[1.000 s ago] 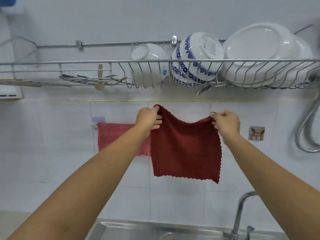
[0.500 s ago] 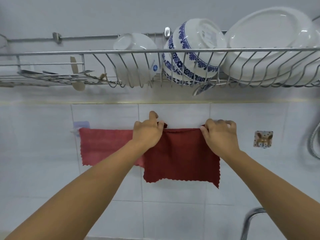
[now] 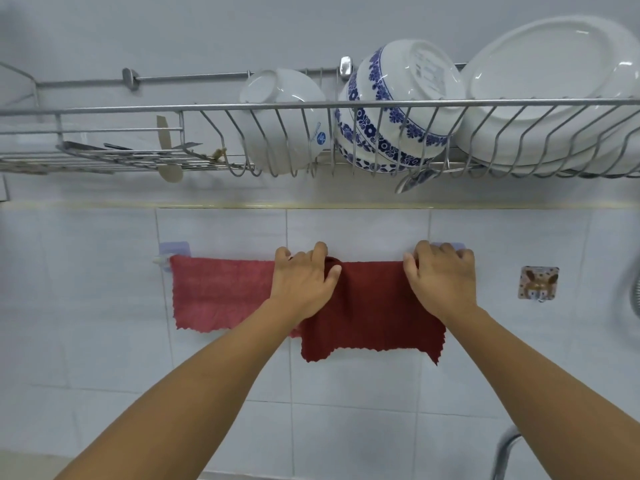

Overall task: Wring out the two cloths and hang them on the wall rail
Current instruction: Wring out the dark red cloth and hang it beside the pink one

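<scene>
2 hands (image 3: 374, 282) press the dark red cloth (image 3: 374, 317) flat over the rail; dish rack (image 3: 311, 107) overhead, pink cloth (image 3: 218, 292) beside.

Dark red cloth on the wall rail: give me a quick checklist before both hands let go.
1. Dark red cloth draped over the rail: ok, its top edge folds over at rail height.
2. Hanging level: not ok, the lower right corner dips below the rest of the hem.
3. Light red cloth already hung: ok, it sits on the rail to the left.
4. Overlap between the two cloths: cannot tell, the left hand covers the join.
5. Right hand clear of the rail bracket: cannot tell, its fingers cover that end.
6. Length behind the rail enough to hold: cannot tell, hidden.
</scene>
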